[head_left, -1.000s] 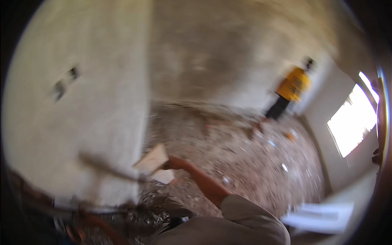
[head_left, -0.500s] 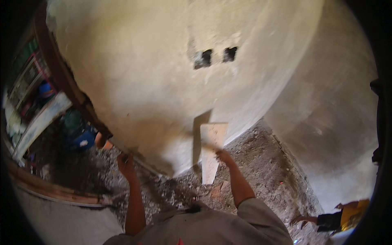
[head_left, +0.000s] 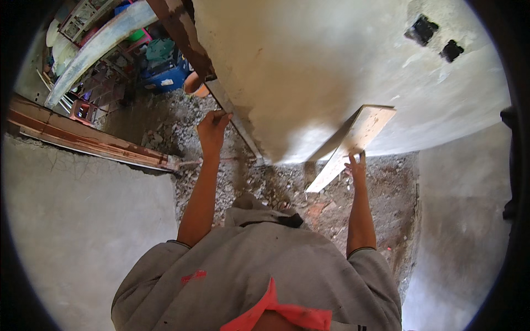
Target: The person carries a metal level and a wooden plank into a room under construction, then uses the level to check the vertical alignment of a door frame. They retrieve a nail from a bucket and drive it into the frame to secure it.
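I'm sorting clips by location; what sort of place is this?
Probably a room under construction or renovation: the plastered wall has two rough, dark holes, and loose rubble covers the ground.

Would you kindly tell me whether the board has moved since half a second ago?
Yes: the board appears to have moved toward the wall; its top now meets its shadow, which earlier stuck out above it.

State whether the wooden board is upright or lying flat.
Roughly upright: the board visibly narrows downward toward the rubble floor, with the right hand at its edge.
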Available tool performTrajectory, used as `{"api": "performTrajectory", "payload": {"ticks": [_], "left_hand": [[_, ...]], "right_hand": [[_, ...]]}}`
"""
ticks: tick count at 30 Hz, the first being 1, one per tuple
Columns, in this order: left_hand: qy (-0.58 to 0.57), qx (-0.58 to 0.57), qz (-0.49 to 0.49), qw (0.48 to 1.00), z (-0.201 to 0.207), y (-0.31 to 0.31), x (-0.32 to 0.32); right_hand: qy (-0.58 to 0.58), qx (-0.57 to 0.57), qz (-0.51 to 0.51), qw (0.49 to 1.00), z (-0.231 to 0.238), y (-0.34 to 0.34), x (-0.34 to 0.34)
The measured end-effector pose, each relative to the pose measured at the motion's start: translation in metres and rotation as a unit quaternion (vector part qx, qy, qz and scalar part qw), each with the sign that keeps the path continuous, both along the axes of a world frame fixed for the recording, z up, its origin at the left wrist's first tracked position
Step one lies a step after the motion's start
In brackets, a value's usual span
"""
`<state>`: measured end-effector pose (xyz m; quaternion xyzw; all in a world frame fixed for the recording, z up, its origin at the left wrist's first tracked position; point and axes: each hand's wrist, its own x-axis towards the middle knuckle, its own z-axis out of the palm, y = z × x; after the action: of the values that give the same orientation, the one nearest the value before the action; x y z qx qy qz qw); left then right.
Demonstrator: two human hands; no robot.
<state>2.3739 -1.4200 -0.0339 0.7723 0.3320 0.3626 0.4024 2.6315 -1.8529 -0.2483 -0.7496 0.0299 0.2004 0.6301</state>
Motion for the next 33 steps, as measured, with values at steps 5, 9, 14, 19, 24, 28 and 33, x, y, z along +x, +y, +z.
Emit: {"api": "performTrajectory", "payload": {"ticks": [5,9,14,19,24,28,33], "left_hand": [[0.027,-0.044,-0.015,0.999,0.001,0.009,-0.001],[-0.005,-0.070,-0.058,0.996,-0.003,0.018,-0.006],[0.014,-0.080,-0.156,0.984,0.003,0.040,-0.014],[0.008,-0.039,-0.270,0.962,0.026,0.063,-0.014],[-0.143,0.093,-0.283,0.944,0.051,0.073,0.000],[-0.180,0.079,-0.323,0.926,0.060,0.080,0.014],[-0.204,0.123,-0.340,0.910,0.058,0.088,0.016]], "right_hand": [[-0.018,-0.046,-0.089,0.995,-0.008,0.002,-0.030],[-0.003,-0.088,-0.174,0.981,-0.021,0.011,-0.050],[0.050,-0.028,-0.422,0.905,-0.049,0.049,-0.110],[0.226,0.147,-0.273,0.923,-0.052,0.192,-0.211],[0.318,0.274,-0.148,0.896,0.008,0.337,-0.237],[0.332,0.419,-0.260,0.804,0.034,0.402,-0.229],[0.347,0.548,-0.387,0.655,0.031,0.419,-0.227]]}}
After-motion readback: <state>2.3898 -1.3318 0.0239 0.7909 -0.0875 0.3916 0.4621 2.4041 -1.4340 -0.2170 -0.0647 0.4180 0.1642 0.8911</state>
